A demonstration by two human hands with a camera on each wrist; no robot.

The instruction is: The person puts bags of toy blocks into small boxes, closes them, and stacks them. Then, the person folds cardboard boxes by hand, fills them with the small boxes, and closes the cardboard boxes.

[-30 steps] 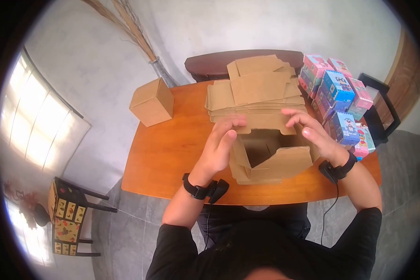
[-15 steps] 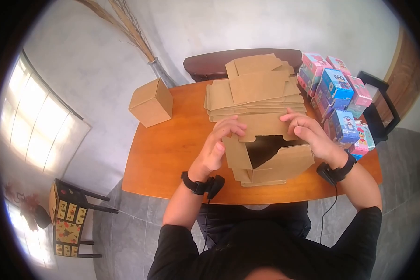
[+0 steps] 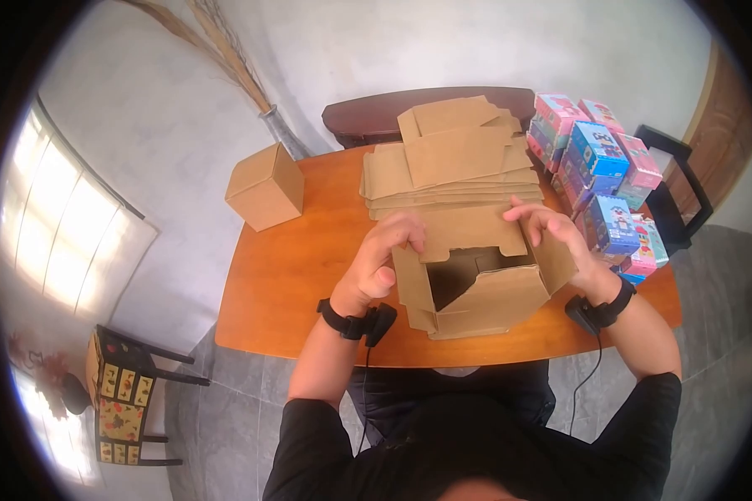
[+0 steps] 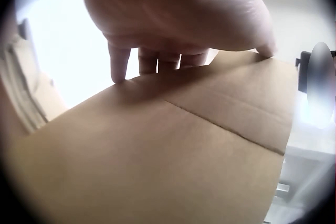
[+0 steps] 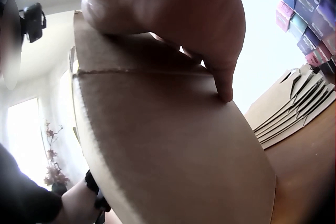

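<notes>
An open cardboard box (image 3: 489,305) stands near the table's front edge, its top flaps raised around a dark interior. At its left, my left hand (image 3: 378,257) grips the flap edges, fingers bent over the far corner and thumb nearer me. The left wrist view shows this hand (image 4: 173,14) above a broad cardboard side (image 4: 147,155), fingertips and thumb at its upper edge. On the opposite side, my right hand (image 3: 564,246) holds the right flap, one finger reaching to the far flap (image 3: 468,230). In the right wrist view, a fingertip of that hand (image 5: 173,8) presses the outer cardboard (image 5: 168,134).
Flattened cardboard boxes (image 3: 451,167) are stacked behind the open box. A closed cardboard box (image 3: 266,188) sits at the table's far left. Colourful small boxes (image 3: 593,159) are piled at the right. A dark chair (image 3: 351,117) stands beyond the wooden table (image 3: 309,275).
The open box has shifted slightly left and its right flap now stands out beside the right hand. The left hand has moved left, its fingers bending more over the flap edge.
</notes>
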